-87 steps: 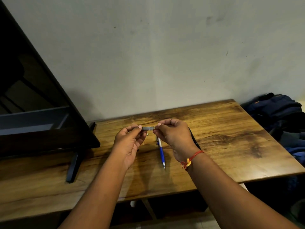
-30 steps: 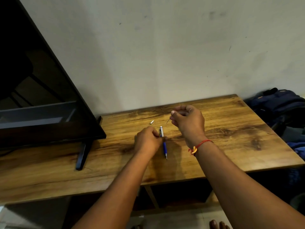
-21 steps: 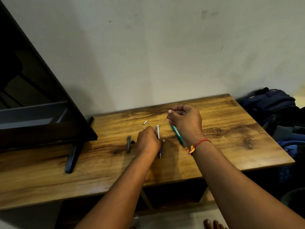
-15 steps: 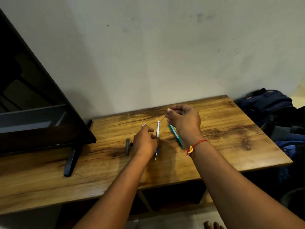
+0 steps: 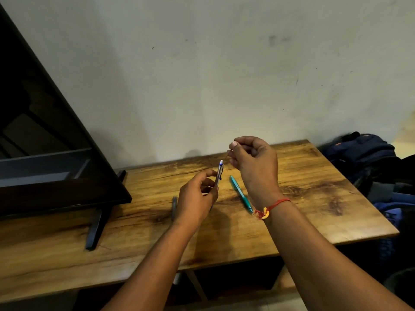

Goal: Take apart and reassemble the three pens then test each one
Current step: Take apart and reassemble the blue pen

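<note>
My left hand [image 5: 197, 198] holds a blue and silver pen [image 5: 219, 175] nearly upright above the wooden table [image 5: 303, 198], its white push-button end on top. My right hand [image 5: 256, 162] is raised a little higher and to the right, pinching a thin refill [image 5: 226, 155] whose tip points down toward the pen's top. A teal pen [image 5: 241, 195] lies flat on the table between my two wrists. A dark grey pen barrel [image 5: 174, 207] lies on the table just left of my left hand, partly hidden by it.
A large black TV [image 5: 45, 153] stands on the table's left part, one foot [image 5: 96, 230] reaching toward the front. The wall runs right behind the table. A dark blue backpack [image 5: 363, 158] and clothes lie off the table's right edge.
My left hand has picked the blue pen off the table and raised it upright. My right hand has kept the refill and lifted slightly. The grey barrel lies where my left hand put it down.
</note>
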